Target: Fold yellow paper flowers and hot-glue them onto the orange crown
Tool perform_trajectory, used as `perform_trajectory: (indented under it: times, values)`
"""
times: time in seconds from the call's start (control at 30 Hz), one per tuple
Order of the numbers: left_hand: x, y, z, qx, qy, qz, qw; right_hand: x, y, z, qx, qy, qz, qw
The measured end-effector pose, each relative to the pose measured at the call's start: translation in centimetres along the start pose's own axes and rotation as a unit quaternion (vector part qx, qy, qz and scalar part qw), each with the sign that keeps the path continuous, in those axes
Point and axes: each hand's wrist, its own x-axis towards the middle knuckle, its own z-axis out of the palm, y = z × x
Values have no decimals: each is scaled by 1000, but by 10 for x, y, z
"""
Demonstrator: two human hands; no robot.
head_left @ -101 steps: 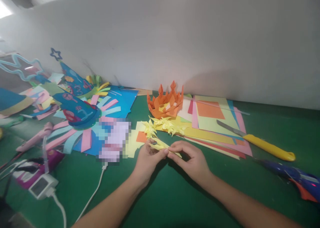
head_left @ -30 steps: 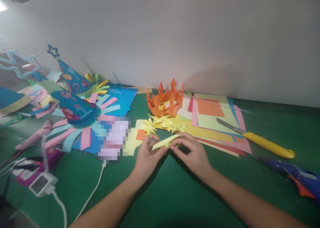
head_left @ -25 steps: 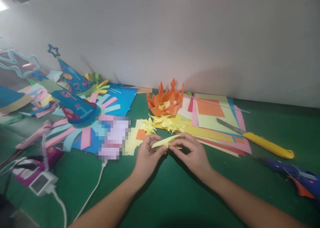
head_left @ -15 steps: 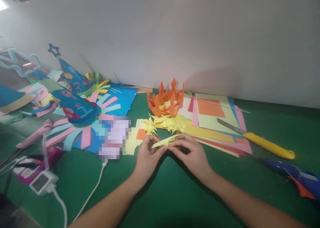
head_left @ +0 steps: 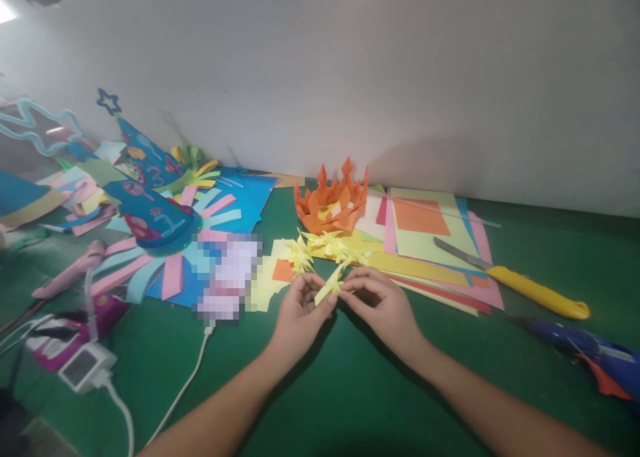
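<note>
A smooth, pale grey wall (head_left: 380,70) is rising behind a flat green table (head_left: 345,397). On the left, two blue cone hats are leaning: the rear hat (head_left: 147,158) is carrying a star outline at its tip, and the front hat (head_left: 155,211) is spreading pink and pale blue paper strips from its round base. Right of centre, thin paper sheets (head_left: 420,243) are lying in an overlapping stack of yellow, pink, orange and blue. A knife (head_left: 540,293) with a smooth yellow handle is resting partly on the stack, its grey blade pointing up and left. Near the right edge, a blue glue gun (head_left: 575,342) with an orange trigger is lying on the table. An orange crown (head_left: 333,207) of creased, pointed paper is standing near the wall, and spiky yellow paper flowers (head_left: 327,245) are clustering in front of it.

The smallest piece, a narrow yellow fold (head_left: 327,291) of paper, is sitting between the two hands, just in front of the flowers. The left hand (head_left: 299,313) is curling its fingers and pinching the fold with its thumb on top. The right hand (head_left: 384,307) is bringing thumb and forefinger together on the fold's right side, close to the left thumb.
</note>
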Motion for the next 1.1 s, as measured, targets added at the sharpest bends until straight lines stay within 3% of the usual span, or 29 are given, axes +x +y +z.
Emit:
perform_trajectory:
  times: [0.27,0.43,0.77,1.1]
  values:
    - [-1,1,2,-37,-20,-16,999,1,-2,-1,18,26,-5,999]
    - [0,-2,2,-28,-45,-10,999,-1,-2,0,-23,32,-15,999]
    - [-1,-9,-1,93,-46,62,993,-5,-2,0,-81,15,-66,994]
    - [-1,-11,-4,128,-29,89,987,-4,-3,2,-72,-10,-69,995]
